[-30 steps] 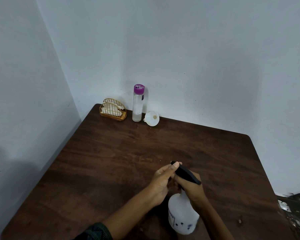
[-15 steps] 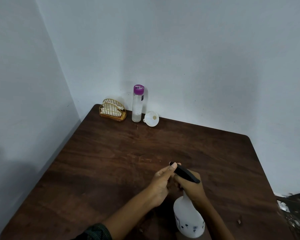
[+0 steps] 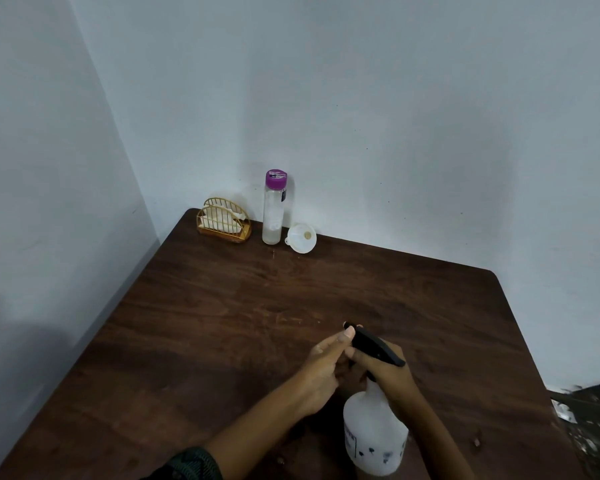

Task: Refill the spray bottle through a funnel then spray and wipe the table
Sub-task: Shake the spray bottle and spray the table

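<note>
Low in the frame, the right hand clamps the spray bottle at its neck while the left hand pinches the black nozzle, apparently to unscrew the head, after which the funnel at upper centre of the surface needs fetching.

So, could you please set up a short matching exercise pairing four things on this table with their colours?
Things:
1. spray bottle head
2. funnel
3. tall bottle cap
4. napkin holder

Colours:
A. purple
B. golden
C. black
D. white

Pairs: 1-C, 2-D, 3-A, 4-B
</note>
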### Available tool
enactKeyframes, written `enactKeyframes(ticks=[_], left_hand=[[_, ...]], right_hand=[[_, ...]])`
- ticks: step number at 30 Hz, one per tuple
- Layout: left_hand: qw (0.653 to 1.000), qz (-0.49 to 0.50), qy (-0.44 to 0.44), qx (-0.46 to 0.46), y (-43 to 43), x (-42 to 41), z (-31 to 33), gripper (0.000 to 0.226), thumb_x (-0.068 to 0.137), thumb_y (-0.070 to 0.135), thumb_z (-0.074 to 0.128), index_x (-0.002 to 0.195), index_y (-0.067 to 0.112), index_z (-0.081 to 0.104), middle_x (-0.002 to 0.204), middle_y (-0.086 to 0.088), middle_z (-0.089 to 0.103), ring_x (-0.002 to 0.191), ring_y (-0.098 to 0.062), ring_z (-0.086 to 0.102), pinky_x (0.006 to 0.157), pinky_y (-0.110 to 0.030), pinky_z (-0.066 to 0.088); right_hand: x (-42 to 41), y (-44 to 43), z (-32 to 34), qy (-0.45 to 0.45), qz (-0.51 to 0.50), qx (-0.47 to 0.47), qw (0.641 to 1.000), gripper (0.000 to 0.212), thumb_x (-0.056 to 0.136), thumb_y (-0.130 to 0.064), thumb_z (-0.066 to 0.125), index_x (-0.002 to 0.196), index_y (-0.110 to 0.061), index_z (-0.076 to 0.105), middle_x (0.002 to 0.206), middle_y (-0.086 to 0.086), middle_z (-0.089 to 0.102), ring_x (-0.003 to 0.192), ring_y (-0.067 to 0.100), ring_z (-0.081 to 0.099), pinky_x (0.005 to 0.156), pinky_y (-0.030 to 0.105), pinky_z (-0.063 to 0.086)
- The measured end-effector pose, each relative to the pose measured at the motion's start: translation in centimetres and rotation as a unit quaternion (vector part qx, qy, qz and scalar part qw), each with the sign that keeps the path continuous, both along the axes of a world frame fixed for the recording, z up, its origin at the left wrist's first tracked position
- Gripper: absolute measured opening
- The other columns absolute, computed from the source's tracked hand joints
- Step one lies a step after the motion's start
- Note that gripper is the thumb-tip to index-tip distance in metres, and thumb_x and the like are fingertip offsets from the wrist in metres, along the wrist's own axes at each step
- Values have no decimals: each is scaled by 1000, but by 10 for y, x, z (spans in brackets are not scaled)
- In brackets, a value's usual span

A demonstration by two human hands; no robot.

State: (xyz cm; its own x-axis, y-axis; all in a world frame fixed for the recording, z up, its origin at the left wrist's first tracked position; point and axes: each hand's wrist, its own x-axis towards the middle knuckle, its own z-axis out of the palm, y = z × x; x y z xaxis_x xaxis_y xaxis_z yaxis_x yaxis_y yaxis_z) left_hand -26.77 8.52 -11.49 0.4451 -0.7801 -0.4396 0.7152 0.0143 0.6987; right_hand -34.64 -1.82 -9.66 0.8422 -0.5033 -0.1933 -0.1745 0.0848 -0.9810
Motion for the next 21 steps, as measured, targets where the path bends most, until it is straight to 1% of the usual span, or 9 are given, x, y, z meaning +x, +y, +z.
enactKeyframes(ticks=[2, 4, 6, 9, 12, 14, 16, 19, 21], left_hand=[[996, -67, -61, 5, 9, 3, -5, 40, 88, 34, 60, 127, 27, 54, 119, 5, 65, 108, -8, 62, 84, -20, 52], [978, -155, -136, 32, 18, 5, -14, 58, 80, 40, 72, 131, 37, 44, 129, 8, 56, 117, -4, 54, 94, -21, 48], [948, -242, -197, 62, 24, 3, -25, 72, 75, 32, 78, 133, 38, 36, 133, 10, 48, 120, -4, 49, 95, -21, 46], [935, -257, -234, 68, 26, -5, -36, 89, 72, 9, 81, 134, 36, 24, 131, 13, 43, 119, -4, 48, 91, -17, 47], [932, -224, -274, 74, 25, -7, -40, 88, 66, 9, 85, 130, 37, 31, 132, 10, 46, 119, -6, 50, 96, -22, 48], [922, -231, -297, 85, 24, -7, -39, 86, 65, 13, 86, 130, 35, 35, 128, 11, 50, 117, -5, 52, 97, -24, 48], [913, -245, -311, 96, 23, -8, -37, 87, 63, 18, 87, 134, 31, 38, 127, 12, 52, 116, -6, 53, 99, -28, 48], [905, -262, -319, 106, 22, -9, -38, 88, 63, 22, 87, 137, 28, 38, 128, 9, 54, 117, -9, 53, 100, -33, 48], [898, -264, -333, 112, 20, -8, -39, 89, 62, 25, 87, 137, 27, 39, 130, 8, 54, 117, -10, 54, 100, -34, 48]], right_hand=[[-1, -8, 0, -10, -8, 30, 999, 13, 83, 0, 64, 94, -1, 71, 78, 13, 73, 72, 26, 68, 60, 31, 54], [1, -16, 0, -29, -5, 98, 995, 24, 82, -5, 64, 103, 4, 67, 98, 19, 72, 91, 33, 68, 77, 43, 56], [7, -22, 0, -46, 0, 143, 989, 42, 75, -13, 69, 111, 7, 62, 110, 21, 68, 103, 33, 66, 87, 47, 54], [15, -23, 0, -56, -35, 163, 984, 35, 72, -14, 72, 100, 6, 65, 94, 22, 70, 91, 34, 68, 82, 41, 57], [23, -19, -1, -47, -108, 150, 982, 6, 81, -6, 67, 77, -1, 69, 63, 13, 60, 58, 24, 58, 58, 33, 53], [24, -19, -2, -36, -135, 153, 978, 12, 82, -5, 67, 71, -1, 67, 56, 12, 54, 50, 22, 50, 50, 30, 47], [22, -22, -1, -17, -109, 154, 982, 11, 84, -7, 66, 76, 1, 67, 60, 15, 57, 53, 25, 54, 51, 32, 50], [16, -30, 0, 4, -53, 163, 985, 17, 86, -5, 60, 98, 5, 65, 89, 23, 70, 82, 33, 69, 73, 39, 58], [14, -32, -2, -3, -53, 171, 984, 20, 86, -4, 60, 102, 7, 64, 93, 23, 70, 87, 34, 70, 79, 40, 58]])
